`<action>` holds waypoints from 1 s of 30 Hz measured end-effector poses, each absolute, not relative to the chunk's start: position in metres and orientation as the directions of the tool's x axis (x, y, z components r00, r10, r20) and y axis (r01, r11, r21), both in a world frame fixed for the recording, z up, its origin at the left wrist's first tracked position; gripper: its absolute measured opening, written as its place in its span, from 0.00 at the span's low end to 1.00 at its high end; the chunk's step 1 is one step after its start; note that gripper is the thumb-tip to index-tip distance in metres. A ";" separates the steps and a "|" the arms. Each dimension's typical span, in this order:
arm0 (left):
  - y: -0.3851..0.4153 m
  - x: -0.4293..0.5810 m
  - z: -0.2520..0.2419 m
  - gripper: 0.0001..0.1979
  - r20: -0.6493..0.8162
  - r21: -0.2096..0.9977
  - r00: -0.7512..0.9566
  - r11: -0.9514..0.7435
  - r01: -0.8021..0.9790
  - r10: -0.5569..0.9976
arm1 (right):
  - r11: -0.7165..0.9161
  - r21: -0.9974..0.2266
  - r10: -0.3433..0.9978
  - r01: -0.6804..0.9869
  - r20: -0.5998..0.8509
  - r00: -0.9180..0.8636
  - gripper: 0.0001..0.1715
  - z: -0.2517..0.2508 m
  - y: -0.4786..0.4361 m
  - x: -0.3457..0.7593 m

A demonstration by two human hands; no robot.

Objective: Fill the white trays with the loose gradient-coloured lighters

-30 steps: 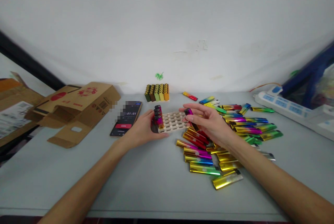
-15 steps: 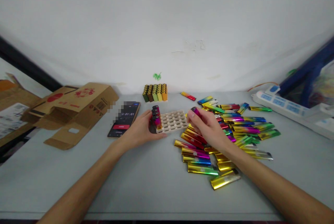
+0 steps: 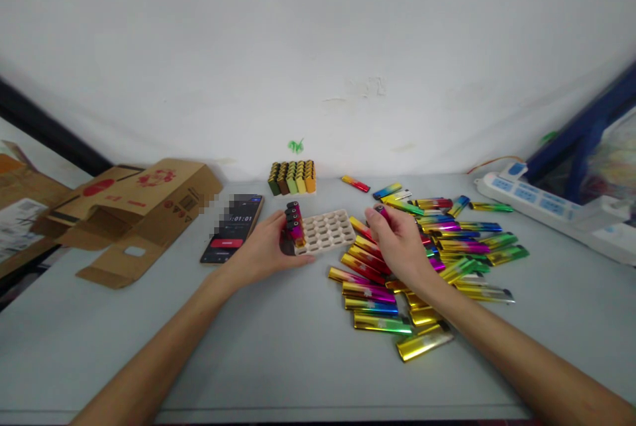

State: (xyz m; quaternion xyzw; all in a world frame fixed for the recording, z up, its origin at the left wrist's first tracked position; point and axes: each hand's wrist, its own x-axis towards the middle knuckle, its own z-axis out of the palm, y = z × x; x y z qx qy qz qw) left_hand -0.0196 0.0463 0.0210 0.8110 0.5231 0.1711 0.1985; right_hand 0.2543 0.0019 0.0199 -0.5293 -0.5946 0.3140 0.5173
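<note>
My left hand (image 3: pixel 268 244) grips the left end of a pale tray (image 3: pixel 328 230) with rows of slots. Along that end stands a column of purple-and-gold lighters (image 3: pixel 295 224) with black tops, next to my fingers; the slots to the right show bare. Pinched upright in my right hand (image 3: pixel 400 237) is a purple lighter (image 3: pixel 380 211), mostly covered by the fingers. It is just right of the tray, over a loose pile of shiny two-tone lighters (image 3: pixel 370 291) lying on the table.
Behind the tray, a block of upright lighters (image 3: pixel 293 177) stands near the wall. At left are a phone (image 3: pixel 233 227) showing a timer and an opened cardboard box (image 3: pixel 134 207). A white power strip (image 3: pixel 546 207) lies at the right back of the grey table (image 3: pixel 258 360).
My right hand has drawn a little to the right, away from the tray, with the purple lighter. My left hand keeps its grip. The view has shifted slightly.
</note>
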 end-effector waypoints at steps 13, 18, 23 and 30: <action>0.044 -0.018 0.025 0.34 0.075 0.549 0.408 -0.379 0.745 0.910 | 0.288 -0.921 0.958 0.263 0.280 -0.069 0.19 0.026 -0.006 0.247; 0.044 -0.019 0.023 0.38 0.064 0.551 0.402 -0.368 0.749 0.913 | 0.495 -0.823 0.865 0.278 0.436 -0.250 0.10 0.026 -0.004 0.246; 0.041 -0.018 0.024 0.31 0.117 0.587 0.444 -0.423 0.690 0.888 | 0.536 -0.803 0.819 0.262 0.418 -0.394 0.09 0.048 -0.001 0.231; 0.041 -0.018 0.022 0.26 0.152 0.555 0.447 -0.450 0.699 0.881 | 0.544 -0.780 0.792 0.309 0.355 -0.497 0.09 0.057 0.016 0.212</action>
